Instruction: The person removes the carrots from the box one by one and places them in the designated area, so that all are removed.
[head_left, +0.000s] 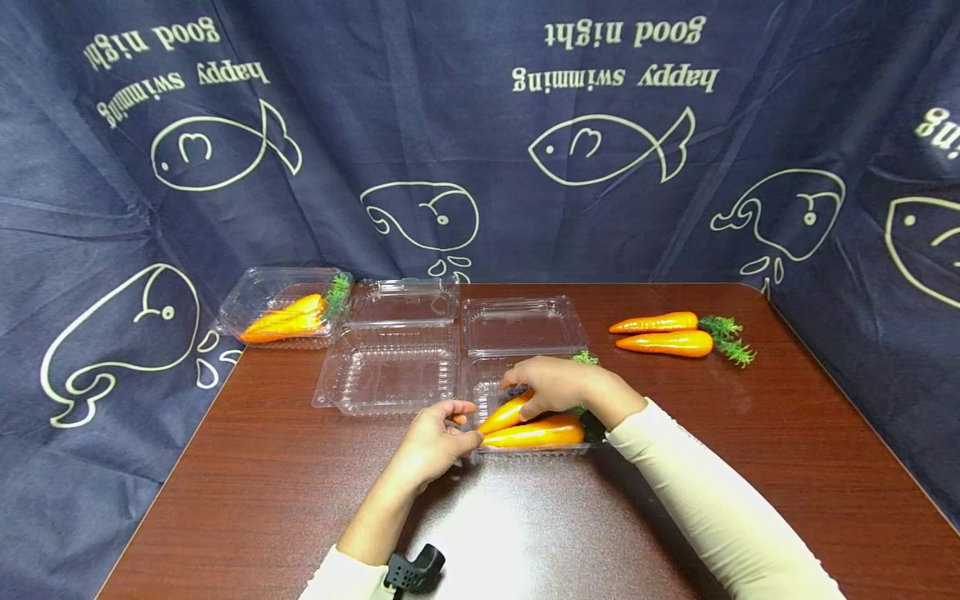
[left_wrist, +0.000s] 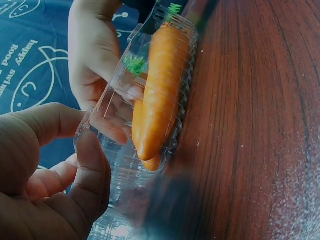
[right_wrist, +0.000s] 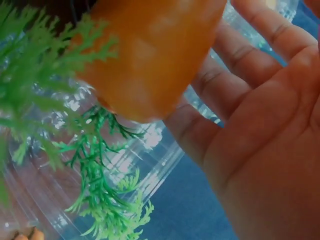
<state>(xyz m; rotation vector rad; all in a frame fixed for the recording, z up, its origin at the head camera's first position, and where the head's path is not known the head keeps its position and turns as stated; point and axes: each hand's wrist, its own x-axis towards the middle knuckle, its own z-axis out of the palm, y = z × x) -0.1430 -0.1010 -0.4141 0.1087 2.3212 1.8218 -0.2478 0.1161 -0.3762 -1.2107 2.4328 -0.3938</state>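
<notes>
Two orange toy carrots with green tops lie in a clear plastic clamshell box (head_left: 486,390), its lid folded back. The front carrot (head_left: 543,432) runs along the near wall, and the rear carrot (head_left: 504,413) slants beside it. My left hand (head_left: 433,444) pinches the box's near left rim between thumb and finger, plain in the left wrist view. From above, my right hand (head_left: 558,385) reaches into the box, thumb and fingers spread loosely at the rear carrot. In the right wrist view its fingers (right_wrist: 235,65) extend beside an orange carrot (right_wrist: 150,55), near leafy tops (right_wrist: 107,185).
Left of this box stands an opened clear box (head_left: 393,371) with nothing inside. A closed clear box (head_left: 247,292) holding carrots sits at the back left. Two more carrots (head_left: 663,343) with green tops lie on the brown table (head_left: 750,433) at the right. A blue curtain (head_left: 495,225) hangs behind.
</notes>
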